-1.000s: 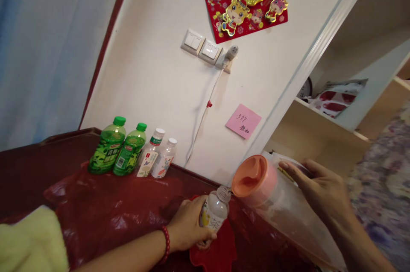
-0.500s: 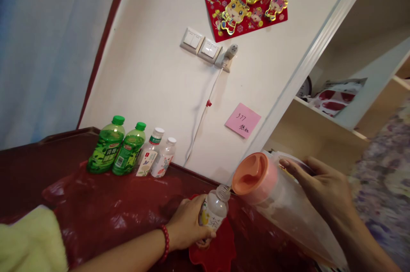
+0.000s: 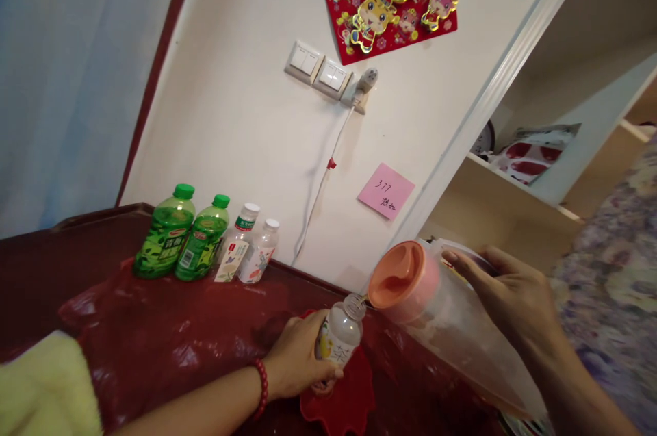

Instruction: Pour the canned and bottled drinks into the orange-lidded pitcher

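Note:
My left hand (image 3: 300, 361) is wrapped round a clear bottle (image 3: 343, 337) that has a white label with dark characters and no cap. The bottle stands nearly upright over a red mat (image 3: 349, 391). In my right hand (image 3: 508, 292) is the handle of a large translucent pitcher (image 3: 456, 326) with an orange lid (image 3: 397, 278). The pitcher is tipped to the left, its lid's spout right at the bottle's mouth. A thin stream seems to run between them. The liquid inside the pitcher is hard to make out.
Two green-capped bottles (image 3: 167, 234) and two white-capped bottles (image 3: 258, 254) stand against the wall on the dark red table (image 3: 169, 326). A white cord (image 3: 313, 207) hangs from a wall socket. Open shelves (image 3: 518, 217) are at the right.
The whole view has shifted slightly, moving things a little left. Both hands keep their holds, and the pitcher stays tipped at the bottle's mouth.

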Available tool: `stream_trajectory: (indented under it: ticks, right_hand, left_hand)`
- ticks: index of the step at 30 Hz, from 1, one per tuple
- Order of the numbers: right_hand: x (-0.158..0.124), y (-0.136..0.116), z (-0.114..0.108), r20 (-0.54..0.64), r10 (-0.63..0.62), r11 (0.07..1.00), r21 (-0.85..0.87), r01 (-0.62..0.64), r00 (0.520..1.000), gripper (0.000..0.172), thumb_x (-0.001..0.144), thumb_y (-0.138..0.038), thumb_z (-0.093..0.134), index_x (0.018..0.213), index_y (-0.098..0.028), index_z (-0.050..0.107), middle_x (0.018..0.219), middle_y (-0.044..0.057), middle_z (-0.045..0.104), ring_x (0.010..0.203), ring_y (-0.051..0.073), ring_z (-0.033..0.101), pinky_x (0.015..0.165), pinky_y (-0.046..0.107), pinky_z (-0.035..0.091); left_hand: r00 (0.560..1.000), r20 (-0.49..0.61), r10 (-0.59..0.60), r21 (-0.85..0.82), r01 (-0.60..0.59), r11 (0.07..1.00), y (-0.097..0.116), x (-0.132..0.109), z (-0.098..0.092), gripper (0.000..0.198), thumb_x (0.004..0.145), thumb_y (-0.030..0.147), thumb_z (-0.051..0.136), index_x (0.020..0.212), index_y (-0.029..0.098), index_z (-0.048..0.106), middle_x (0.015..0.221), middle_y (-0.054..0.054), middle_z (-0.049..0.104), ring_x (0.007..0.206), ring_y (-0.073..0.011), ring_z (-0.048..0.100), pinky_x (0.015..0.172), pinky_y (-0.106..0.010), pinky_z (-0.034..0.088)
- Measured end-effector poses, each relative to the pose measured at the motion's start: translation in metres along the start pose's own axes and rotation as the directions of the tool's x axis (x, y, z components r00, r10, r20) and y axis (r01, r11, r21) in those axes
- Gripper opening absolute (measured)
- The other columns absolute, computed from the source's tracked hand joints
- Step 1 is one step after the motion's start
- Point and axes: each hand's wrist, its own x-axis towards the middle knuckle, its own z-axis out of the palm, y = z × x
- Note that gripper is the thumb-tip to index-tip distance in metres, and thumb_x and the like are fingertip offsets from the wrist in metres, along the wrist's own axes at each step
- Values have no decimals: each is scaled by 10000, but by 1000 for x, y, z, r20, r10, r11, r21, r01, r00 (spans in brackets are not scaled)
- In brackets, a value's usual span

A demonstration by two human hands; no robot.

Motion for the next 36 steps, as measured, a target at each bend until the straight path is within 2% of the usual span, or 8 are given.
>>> stream_trajectory:
  ticks: [3,11,20,28,36]
  right_hand:
    - [0,-1,0,-2,-4,1000,8,4,1000,638,645,-844,646,551,-234,484,505,-43,358,530,141,369,494,284,260]
    - [1,-2,-1,1,8,1000,19,-8,1000,629,641,-844,655,566,-237,507,508,-41,372,540,152,391,493,289,266]
    - [0,-5,-2,18,44,999,17,-44,999,623,645,-847,651,593,-234,548,509,-44,394,548,152,400,515,290,283]
    - [1,-6,-1,15,31,999,20,-31,999,632,654,-834,654,567,-231,486,516,-50,360,555,140,369,524,289,260]
    - [3,-6,-1,27,58,998,23,-59,998,625,632,-844,662,597,-232,541,518,-49,371,560,147,382,525,288,275]
  left_hand:
    - [1000,5,-1,10,1,1000,1,-1,0,625,607,333,846,1197,277,649,1125,7,742,1009,-267,659,923,-330,475]
    - [1000,5,-7,37,7,999,0,-1,0,635,614,368,852,1207,277,648,1156,-4,739,1034,-284,655,965,-354,454]
    - [1000,-5,-2,5,2,1000,0,0,0,655,588,304,872,1206,275,658,1119,16,746,1014,-270,657,910,-323,465]
    - [1000,2,-8,35,8,999,-2,-1,2,671,602,334,866,1232,282,641,1149,10,741,1033,-276,653,944,-337,451]
    - [1000,0,2,7,-2,1000,1,-2,0,663,605,314,868,1229,284,644,1153,18,743,1030,-264,662,934,-339,456]
